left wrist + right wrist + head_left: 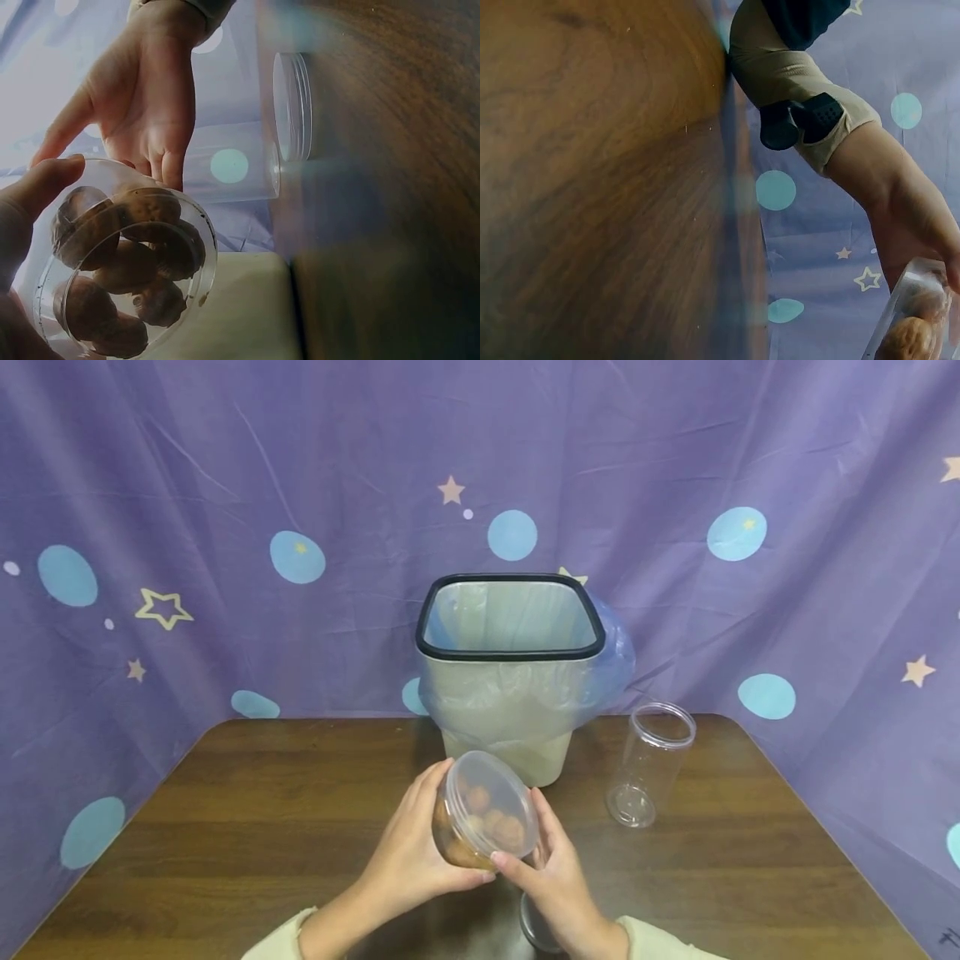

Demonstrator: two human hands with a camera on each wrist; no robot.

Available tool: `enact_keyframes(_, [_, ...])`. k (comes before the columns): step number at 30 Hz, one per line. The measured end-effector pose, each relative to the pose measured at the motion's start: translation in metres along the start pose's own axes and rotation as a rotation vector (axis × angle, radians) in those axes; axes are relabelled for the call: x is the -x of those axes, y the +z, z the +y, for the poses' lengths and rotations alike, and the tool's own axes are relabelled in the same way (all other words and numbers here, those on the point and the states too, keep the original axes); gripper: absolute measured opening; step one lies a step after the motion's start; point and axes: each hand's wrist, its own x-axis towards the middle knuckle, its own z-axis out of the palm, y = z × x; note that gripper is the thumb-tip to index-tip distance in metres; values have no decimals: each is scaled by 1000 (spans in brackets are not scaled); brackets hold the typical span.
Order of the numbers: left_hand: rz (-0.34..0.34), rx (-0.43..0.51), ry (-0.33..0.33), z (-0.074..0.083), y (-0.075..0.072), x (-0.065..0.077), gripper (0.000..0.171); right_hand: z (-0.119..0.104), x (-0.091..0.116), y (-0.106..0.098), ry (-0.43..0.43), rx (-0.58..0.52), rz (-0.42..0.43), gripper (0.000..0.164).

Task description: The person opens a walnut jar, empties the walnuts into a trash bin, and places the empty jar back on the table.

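Over the table, in front of the bin, a clear plastic jar of walnuts [457,852] is held tilted. In the head view my left hand [405,852] grips the jar's body from the left side. My right hand [551,868] holds the translucent lid [495,797] by its rim, thumb at the lower edge and fingers along the right. The lid sits on the jar's mouth. Seen through the jar's bottom in the left wrist view, several brown walnuts [124,262] lie inside. The right wrist view shows only part of the jar, with a walnut [911,337] in it.
A cream bin [510,693] with a black rim and blue bag stands at the back. Right of it is an uncovered clear jar [648,768], upright. Another lid [536,927] lies on the wooden table [247,827], partly hidden by my right hand. A purple curtain [360,485] surrounds the table.
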Motion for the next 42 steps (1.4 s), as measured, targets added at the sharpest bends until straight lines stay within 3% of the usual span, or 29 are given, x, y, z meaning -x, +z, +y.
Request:
enact_keyframes(8, [-42,63,-32,2,-3,-2,121,-2,0,-6,-20,67,-2,96])
enact_keyframes(15, [-71,123,-48,3,-7,-2,120,-4,-1,-12,-103,120,-45,94])
enact_keyframes(28, [-158,255,-60,3,-16,0,116,-5,-4,-21,-257,63,-172,94])
enact_keyframes(42, [-242,386,25,-1,-25,-3,110,-8,-8,-30,-345,-12,-306,94])
